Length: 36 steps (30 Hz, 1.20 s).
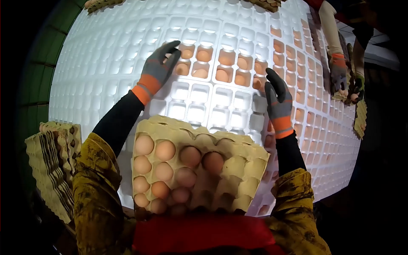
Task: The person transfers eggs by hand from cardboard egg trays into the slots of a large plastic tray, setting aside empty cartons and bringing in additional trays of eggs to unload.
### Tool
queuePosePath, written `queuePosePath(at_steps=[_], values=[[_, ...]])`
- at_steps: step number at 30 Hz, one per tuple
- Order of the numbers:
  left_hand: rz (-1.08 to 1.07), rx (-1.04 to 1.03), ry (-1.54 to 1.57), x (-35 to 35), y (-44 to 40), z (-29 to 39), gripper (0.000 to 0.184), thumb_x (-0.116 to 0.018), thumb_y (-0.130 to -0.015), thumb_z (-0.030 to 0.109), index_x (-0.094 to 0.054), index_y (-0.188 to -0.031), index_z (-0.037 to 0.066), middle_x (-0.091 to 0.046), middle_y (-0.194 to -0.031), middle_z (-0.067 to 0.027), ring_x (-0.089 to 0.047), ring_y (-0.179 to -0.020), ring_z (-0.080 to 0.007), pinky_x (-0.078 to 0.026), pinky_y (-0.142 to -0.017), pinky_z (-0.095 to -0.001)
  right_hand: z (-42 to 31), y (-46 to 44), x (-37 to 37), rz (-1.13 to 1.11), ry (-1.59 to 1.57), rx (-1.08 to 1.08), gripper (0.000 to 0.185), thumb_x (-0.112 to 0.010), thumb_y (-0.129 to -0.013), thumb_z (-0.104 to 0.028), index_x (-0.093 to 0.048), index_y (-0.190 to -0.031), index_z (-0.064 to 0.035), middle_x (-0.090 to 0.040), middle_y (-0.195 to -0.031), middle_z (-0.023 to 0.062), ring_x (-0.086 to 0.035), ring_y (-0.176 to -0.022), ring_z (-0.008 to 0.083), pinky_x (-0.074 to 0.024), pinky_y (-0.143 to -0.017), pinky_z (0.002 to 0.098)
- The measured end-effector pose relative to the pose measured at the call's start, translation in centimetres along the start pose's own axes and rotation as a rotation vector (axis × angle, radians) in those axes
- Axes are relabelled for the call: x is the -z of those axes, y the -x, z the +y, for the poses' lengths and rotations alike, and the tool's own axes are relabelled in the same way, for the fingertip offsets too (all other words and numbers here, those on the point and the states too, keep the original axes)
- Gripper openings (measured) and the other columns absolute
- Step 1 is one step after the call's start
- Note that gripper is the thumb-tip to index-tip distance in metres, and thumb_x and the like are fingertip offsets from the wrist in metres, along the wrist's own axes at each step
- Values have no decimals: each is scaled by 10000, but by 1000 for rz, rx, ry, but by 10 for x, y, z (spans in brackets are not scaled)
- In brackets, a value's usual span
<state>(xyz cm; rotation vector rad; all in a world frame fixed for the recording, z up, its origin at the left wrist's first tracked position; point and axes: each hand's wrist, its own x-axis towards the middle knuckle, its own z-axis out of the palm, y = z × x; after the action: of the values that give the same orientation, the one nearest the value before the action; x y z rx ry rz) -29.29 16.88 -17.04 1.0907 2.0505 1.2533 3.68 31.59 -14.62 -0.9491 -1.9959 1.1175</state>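
My left hand, in a grey glove with an orange cuff, is over the white tray. Its thumb and fingers are stretched out and apart beside brown eggs sitting in the tray's square cells. My right hand, gloved the same way, has its fingers extended near another egg in a cell. I see nothing held in either hand. Close to my body, a pulp egg carton rests on the white trays, with brown eggs on its left side and bare cups on its right.
Stacked egg cartons stand at the left edge. Rows of egg-filled cells run along the right. A co-worker's gloved hand is at the upper right, beside another carton. More cartons lie at the far edge.
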Motion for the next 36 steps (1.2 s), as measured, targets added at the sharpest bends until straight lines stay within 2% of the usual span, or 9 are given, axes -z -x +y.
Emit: queuePosePath(at_steps=[4, 6, 7, 14, 23, 28, 32, 34, 36], values=[[164, -384, 165, 0, 5, -30, 393, -549, -970, 89, -577, -1361, 117, -621, -1280, -109, -590, -1182, -254, -453, -1025, -357, -27, 33, 18, -51, -1, -34, 363, -592, -985, -64, -602, -1348, -36, -658, -1284, 98, -639, -1160, 195, -499, -984, 321], [154, -660, -591, 9, 0, -50, 418, -507, -979, 72, -565, -1392, 101, -621, -1336, -116, -564, -1265, -192, -427, -1075, -343, -35, 49, 23, -96, -31, -117, 388, -576, -993, -68, -571, -1375, -2, -646, -1321, 106, -625, -1177, 185, -482, -1010, 317], [88, -621, -901, 7, 6, -55, 440, -521, -968, 73, -556, -1405, 106, -627, -1347, -122, -564, -1287, -204, -430, -1076, -361, -40, 57, 25, -102, -43, -137, 387, -575, -994, -67, -571, -1375, -1, -647, -1320, 105, -624, -1179, 185, -485, -1007, 319], [-125, -119, 100, 66, 91, 45, 344, -557, -1034, 156, -595, -1361, 56, -646, -1307, -123, -611, -1190, -180, -464, -1033, -333, -113, 113, 55, -161, -33, -98, 321, -628, -944, -16, -649, -1265, -20, -682, -1165, 54, -666, -964, 128, -524, -843, 263], [-344, -612, -684, 45, 257, 148, 268, -700, -829, 261, -668, -1080, 172, -629, -995, -50, -577, -991, -256, -433, -870, -421, -161, 145, -23, -366, 615, 441, 447, -726, -877, -194, -612, -1300, -104, -628, -1197, 100, -651, -983, 239, -550, -843, 355], [-373, -570, -623, 40, 243, 139, 294, -706, -839, 220, -674, -1123, 151, -642, -997, -37, -603, -953, -272, -473, -852, -415, -171, 145, -4, -261, -894, -392, 396, -624, -878, -97, -603, -1263, -6, -634, -1101, 89, -644, -900, 175, -541, -834, 303], [-266, 35, 447, 79, 259, 150, 288, -583, -920, 144, -641, -1180, 34, -658, -1078, -60, -634, -1041, -174, -519, -884, -296, -193, 130, -16, -454, -184, -234, 448, -700, -891, -267, -610, -1274, -52, -642, -1090, 95, -645, -958, 194, -539, -834, 333], [-171, 138, 728, 97, 272, 161, 263, -577, -899, 85, -641, -1142, 8, -653, -1077, -61, -641, -1008, -167, -516, -899, -300, -194, 130, -43, -360, 355, 264, 547, -760, -836, -386, -619, -1256, -65, -612, -1180, 169, -632, -1058, 336, -525, -900, 435], [-211, -11, 436, 95, 277, 146, 277, -671, -897, 123, -627, -1155, 30, -616, -1141, -48, -630, -934, -154, -521, -876, -297, -191, 131, -67, -457, 814, 284, 562, -774, -817, -413, -627, -1236, -69, -594, -1212, 157, -626, -1085, 338, -525, -899, 429]])
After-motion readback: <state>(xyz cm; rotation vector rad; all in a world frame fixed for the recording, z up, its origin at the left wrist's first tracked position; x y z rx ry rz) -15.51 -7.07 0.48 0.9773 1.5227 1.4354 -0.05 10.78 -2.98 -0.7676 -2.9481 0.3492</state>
